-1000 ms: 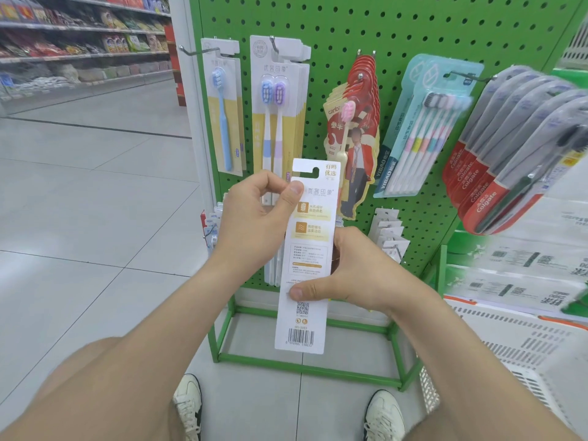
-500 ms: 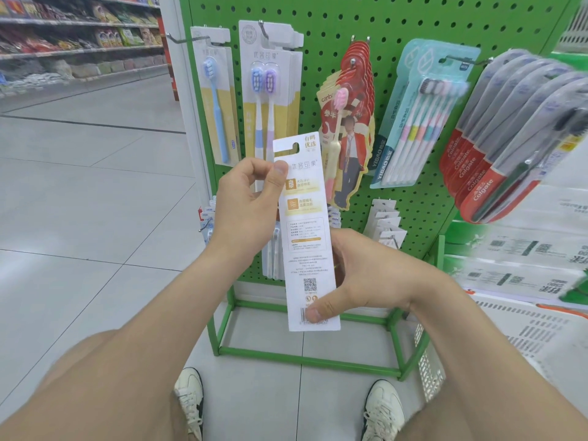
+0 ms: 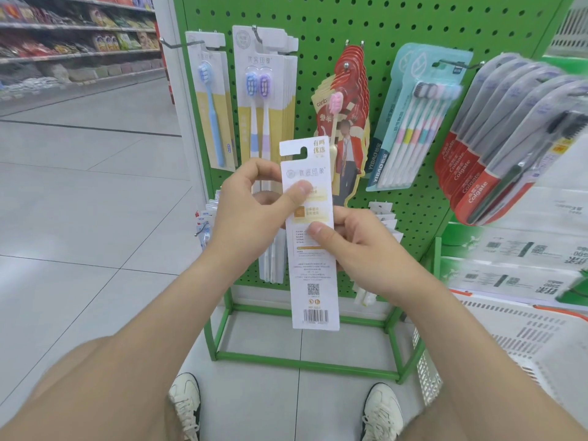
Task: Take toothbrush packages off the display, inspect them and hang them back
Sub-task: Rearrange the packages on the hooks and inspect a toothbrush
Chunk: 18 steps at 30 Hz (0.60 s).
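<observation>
I hold a long white toothbrush package [image 3: 313, 281] upright in front of the green pegboard display [image 3: 375, 33], its printed back with a barcode facing me. My left hand [image 3: 254, 211] pinches its upper part, thumb on the card. My right hand [image 3: 353, 240] grips the middle from the right side, thumb pressed on the print. On hooks behind hang a single blue toothbrush pack [image 3: 211, 106], a stack of twin-brush packs [image 3: 261, 90], red packs [image 3: 350, 100], a teal multi-brush pack [image 3: 416, 116] and Colgate packs [image 3: 496, 138].
Small white packs [image 3: 386, 221] hang low on the pegboard. A white plastic basket [image 3: 509, 342] stands at the right by green boxes [image 3: 515, 249]. The display's green frame base [image 3: 302, 361] rests on the tiled floor near my shoes [image 3: 186, 405]. Store shelves [image 3: 73, 43] line the aisle at left.
My right hand slid up from the package's lower end to its middle. My left thumb shifted lower on the card. The package stays upright with its back toward me.
</observation>
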Each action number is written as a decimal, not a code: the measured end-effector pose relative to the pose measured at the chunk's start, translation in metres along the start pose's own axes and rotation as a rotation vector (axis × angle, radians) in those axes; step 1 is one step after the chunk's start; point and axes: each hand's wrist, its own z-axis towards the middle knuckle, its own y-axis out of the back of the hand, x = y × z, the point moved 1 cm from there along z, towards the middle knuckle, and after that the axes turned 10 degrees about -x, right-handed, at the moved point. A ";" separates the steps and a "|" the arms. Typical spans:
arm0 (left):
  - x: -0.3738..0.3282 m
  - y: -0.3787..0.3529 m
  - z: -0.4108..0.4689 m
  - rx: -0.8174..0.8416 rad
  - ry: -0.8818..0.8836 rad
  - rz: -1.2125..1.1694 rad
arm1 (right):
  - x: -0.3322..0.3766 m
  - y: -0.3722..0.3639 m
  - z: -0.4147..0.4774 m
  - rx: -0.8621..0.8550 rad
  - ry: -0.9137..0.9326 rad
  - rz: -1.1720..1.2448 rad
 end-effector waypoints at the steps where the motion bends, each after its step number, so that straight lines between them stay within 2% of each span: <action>1: -0.001 0.001 -0.001 -0.026 -0.040 0.034 | -0.001 -0.002 0.000 -0.019 0.034 -0.055; 5: -0.005 0.003 -0.007 0.005 -0.128 0.169 | -0.002 -0.011 -0.003 -0.128 0.152 -0.361; 9: -0.007 0.006 -0.010 0.060 -0.091 0.180 | 0.000 -0.020 -0.006 -0.116 0.216 -0.514; 14: -0.013 0.017 -0.005 0.206 0.064 -0.070 | 0.010 -0.017 -0.010 -0.164 0.103 -0.335; 18: -0.014 0.018 -0.004 0.239 0.090 -0.120 | 0.015 -0.017 -0.009 -0.219 0.047 -0.301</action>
